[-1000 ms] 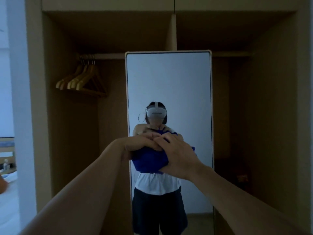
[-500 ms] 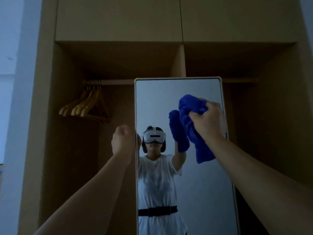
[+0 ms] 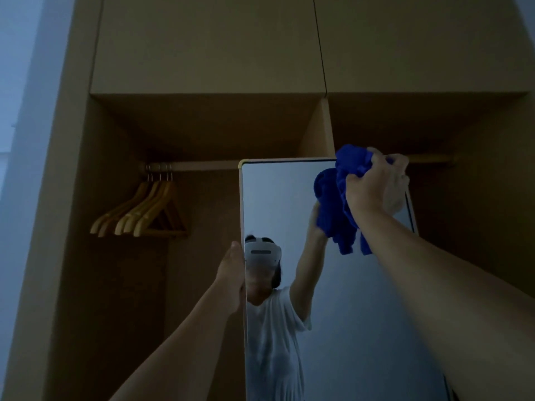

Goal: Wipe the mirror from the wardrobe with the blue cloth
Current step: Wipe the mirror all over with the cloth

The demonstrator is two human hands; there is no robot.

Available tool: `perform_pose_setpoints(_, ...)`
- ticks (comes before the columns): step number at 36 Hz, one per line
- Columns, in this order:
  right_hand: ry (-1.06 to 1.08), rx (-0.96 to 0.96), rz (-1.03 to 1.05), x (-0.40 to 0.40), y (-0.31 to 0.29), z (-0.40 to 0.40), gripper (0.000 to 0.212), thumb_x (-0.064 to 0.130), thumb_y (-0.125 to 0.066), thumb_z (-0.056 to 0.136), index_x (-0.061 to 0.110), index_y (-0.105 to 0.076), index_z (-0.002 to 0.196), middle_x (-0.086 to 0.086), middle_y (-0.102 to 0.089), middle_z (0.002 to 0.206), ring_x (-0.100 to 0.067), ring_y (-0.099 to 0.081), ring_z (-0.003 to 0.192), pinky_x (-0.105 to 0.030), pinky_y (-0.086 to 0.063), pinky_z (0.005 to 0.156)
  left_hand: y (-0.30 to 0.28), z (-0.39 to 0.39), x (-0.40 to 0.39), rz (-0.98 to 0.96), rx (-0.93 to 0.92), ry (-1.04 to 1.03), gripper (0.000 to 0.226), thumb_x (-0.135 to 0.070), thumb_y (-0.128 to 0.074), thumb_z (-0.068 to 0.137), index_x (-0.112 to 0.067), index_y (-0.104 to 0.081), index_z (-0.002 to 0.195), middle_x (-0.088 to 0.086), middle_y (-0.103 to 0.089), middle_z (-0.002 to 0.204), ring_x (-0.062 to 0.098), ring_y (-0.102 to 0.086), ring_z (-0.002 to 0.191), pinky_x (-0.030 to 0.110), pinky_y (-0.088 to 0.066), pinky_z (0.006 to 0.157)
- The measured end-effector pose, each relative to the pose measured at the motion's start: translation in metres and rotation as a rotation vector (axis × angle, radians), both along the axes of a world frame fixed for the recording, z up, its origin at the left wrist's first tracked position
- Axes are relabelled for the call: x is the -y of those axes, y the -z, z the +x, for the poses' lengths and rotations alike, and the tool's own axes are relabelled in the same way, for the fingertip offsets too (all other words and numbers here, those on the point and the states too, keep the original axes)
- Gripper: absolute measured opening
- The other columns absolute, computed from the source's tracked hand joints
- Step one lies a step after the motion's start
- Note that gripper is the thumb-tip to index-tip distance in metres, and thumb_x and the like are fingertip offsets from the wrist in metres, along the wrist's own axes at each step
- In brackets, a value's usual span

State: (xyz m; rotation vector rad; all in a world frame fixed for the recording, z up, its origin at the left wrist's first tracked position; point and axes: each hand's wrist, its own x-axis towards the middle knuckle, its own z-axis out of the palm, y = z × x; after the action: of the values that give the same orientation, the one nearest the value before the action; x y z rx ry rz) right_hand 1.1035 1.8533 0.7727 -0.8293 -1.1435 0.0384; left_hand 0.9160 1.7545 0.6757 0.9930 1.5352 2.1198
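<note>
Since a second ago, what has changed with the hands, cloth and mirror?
The right hand carried the bunched blue cloth from chest height up to the tall framed mirror's top right corner. The left hand let go of the cloth and now grips the mirror's left edge. The wooden hangers stayed put.

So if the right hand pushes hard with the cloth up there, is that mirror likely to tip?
Possibly. The mirror is tall, narrow and thin-framed, and the cloth sits near its top corner, where a push has most leverage. The left hand grips its left edge, probably steadying it.
</note>
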Motion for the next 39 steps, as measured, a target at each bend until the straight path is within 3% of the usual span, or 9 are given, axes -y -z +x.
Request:
perform_pose_setpoints(4, 0.077, 0.096, -0.044, 0.001, -0.008, -0.009, 0.05, 0.026, -0.071, 0.08, 0.027, -0.053, 0.127, -0.009, -0.04, 0.129, -0.031, -0.048, 0.102, -0.039, -0.044, 0.072, 0.004, 0.0, -0.009, 0.026, 0.0, -0.013, 0.051, -0.041, -0.027, 0.101, -0.004, -0.049, 0.129, 0.002, -0.047, 0.07, 0.01, -0.041, 0.059, 0.013, -0.04, 0.04)
perform_pose_setpoints(6, 0.087, 0.159, -0.056, 0.005, -0.006, -0.022, 0.046, 0.027, -0.071, 0.08, 0.024, -0.055, 0.124, -0.009, -0.042, 0.126, -0.031, -0.048, 0.101, -0.038, -0.044, 0.073, 0.008, -0.004, -0.012, 0.022, -0.018, -0.052, 0.052, -0.046, -0.026, 0.1, -0.008, -0.05, 0.127, -0.002, -0.044, 0.068, 0.009, -0.04, 0.06, 0.018, -0.038, 0.048)
perform_pose_setpoints(9, 0.104, 0.216, -0.018, 0.016, -0.006, -0.04, 0.039, 0.028, -0.072, 0.08, 0.021, -0.059, 0.115, -0.008, -0.044, 0.123, -0.029, -0.049, 0.098, -0.037, -0.044, 0.074, 0.012, -0.008, -0.015, 0.022, -0.027, -0.064, 0.056, -0.051, -0.025, 0.098, -0.011, -0.048, 0.13, -0.002, -0.05, 0.079, 0.012, -0.047, 0.072, 0.029, -0.038, 0.074)
perform_pose_setpoints(11, 0.109, 0.254, 0.009, 0.025, -0.011, -0.046, 0.035, 0.028, -0.072, 0.081, 0.021, -0.06, 0.113, -0.008, -0.044, 0.121, -0.028, -0.049, 0.098, -0.036, -0.045, 0.074, 0.013, -0.006, -0.016, 0.029, -0.059, -0.081, 0.058, -0.053, -0.025, 0.097, -0.014, -0.045, 0.135, 0.001, -0.058, 0.101, 0.018, -0.054, 0.096, 0.033, -0.037, 0.086)
perform_pose_setpoints(13, 0.122, 0.315, 0.021, 0.033, -0.019, -0.051, 0.035, 0.028, -0.071, 0.082, 0.023, -0.059, 0.115, -0.007, -0.044, 0.121, -0.028, -0.048, 0.102, -0.036, -0.046, 0.076, 0.013, -0.002, -0.015, 0.034, -0.086, -0.102, 0.059, -0.053, -0.023, 0.097, -0.016, -0.041, 0.139, 0.007, -0.053, 0.13, 0.024, -0.048, 0.119, 0.033, -0.035, 0.092)
perform_pose_setpoints(16, 0.145, 0.368, 0.052, 0.046, -0.026, -0.061, 0.034, 0.027, -0.069, 0.085, 0.024, -0.057, 0.116, -0.005, -0.045, 0.12, -0.027, -0.046, 0.106, -0.033, -0.04, 0.076, 0.014, 0.0, -0.014, 0.037, -0.091, -0.115, 0.059, -0.053, -0.023, 0.097, -0.017, -0.038, 0.141, 0.009, -0.046, 0.14, 0.026, -0.042, 0.128, 0.036, -0.033, 0.1)
perform_pose_setpoints(27, 0.148, 0.444, 0.228, 0.079, -0.029, -0.091, 0.024, 0.025, -0.068, 0.084, 0.022, -0.058, 0.106, -0.004, -0.044, 0.114, -0.021, -0.041, 0.091, -0.032, -0.03, 0.073, 0.017, 0.004, -0.013, 0.063, -0.1, -0.119, 0.057, -0.053, -0.024, 0.096, -0.016, -0.049, 0.132, 0.009, -0.059, 0.124, 0.023, -0.053, 0.116, 0.038, -0.04, 0.101)
perform_pose_setpoints(32, 0.106, 0.536, 0.353, 0.098, -0.025, -0.108, 0.024, 0.017, -0.067, 0.082, 0.022, -0.059, 0.105, -0.004, -0.046, 0.115, -0.025, -0.044, 0.096, -0.035, -0.035, 0.076, 0.017, 0.007, -0.011, 0.059, -0.108, -0.16, 0.054, -0.052, -0.024, 0.097, -0.019, -0.049, 0.132, 0.004, -0.058, 0.123, 0.017, -0.053, 0.107, 0.026, -0.037, 0.081)
perform_pose_setpoints(39, 0.169, 0.596, 0.321, 0.069, -0.029, -0.071, 0.032, 0.023, -0.067, 0.082, 0.024, -0.057, 0.112, -0.004, -0.044, 0.117, -0.024, -0.044, 0.101, -0.035, -0.038, 0.082, 0.019, 0.013, -0.007, 0.083, -0.102, -0.163, 0.055, -0.052, -0.025, 0.097, -0.016, -0.054, 0.127, 0.012, -0.059, 0.125, 0.026, -0.054, 0.118, 0.041, -0.041, 0.103)
